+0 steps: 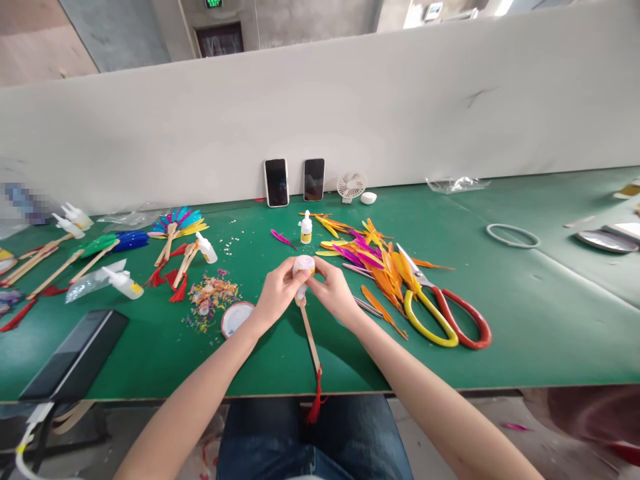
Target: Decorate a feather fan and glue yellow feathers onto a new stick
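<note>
My left hand and my right hand meet at the middle of the green table, fingers closed round a small white glue bottle. The bottle's base faces up, with its lower part over the top end of a wooden stick. Whether its tip touches the stick is hidden. A red tassel hangs from the stick's near end, over the table edge. Just beyond my hands another glue bottle stands upright. Orange, yellow and magenta feathers lie to the right of my right hand.
Big scissors with yellow and red handles lie right of the feathers. Left are a round lid, coloured scraps, feather fans and a black power bank. Two phones and a small fan stand by the white partition.
</note>
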Available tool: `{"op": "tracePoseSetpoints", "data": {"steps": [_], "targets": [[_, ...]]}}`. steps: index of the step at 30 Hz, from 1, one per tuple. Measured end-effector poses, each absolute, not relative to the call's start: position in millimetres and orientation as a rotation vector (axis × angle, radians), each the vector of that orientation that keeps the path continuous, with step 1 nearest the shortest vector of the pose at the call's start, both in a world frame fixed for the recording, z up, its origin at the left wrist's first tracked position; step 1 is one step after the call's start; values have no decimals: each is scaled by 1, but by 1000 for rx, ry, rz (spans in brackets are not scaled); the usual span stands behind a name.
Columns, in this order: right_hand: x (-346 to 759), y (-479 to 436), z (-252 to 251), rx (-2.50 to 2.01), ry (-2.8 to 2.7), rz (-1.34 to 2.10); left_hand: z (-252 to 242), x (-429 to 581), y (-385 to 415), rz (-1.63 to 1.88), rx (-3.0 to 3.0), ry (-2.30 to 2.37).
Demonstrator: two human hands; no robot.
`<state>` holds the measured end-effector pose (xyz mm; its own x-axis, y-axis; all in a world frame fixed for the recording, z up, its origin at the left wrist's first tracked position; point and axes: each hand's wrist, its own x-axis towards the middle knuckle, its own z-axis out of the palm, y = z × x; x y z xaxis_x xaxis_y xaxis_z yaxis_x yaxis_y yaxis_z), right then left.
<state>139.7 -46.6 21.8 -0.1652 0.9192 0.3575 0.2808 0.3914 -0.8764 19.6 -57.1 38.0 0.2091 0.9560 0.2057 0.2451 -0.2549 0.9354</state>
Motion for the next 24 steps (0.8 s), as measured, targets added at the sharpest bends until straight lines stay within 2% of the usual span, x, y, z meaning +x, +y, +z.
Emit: {"op": "tracePoseSetpoints", "data": {"steps": [6,10,13,17,24], "targets": [[140,-45,22,-1073,-1715,808,38,17,-52,1008,1778,1194],[141,-42,23,-1127,-1711,756,51,13,-63,1010,2085,1519],[141,-41,23,-1146,-1700,767,54,14,-89,772,2258,1677],[140,-41,23,-1143,-1706,819,33,23,-128,553,2541,1566],[140,-43,23,-1168,-1727,795,-1,28,-150,658,2674,1567]]}}
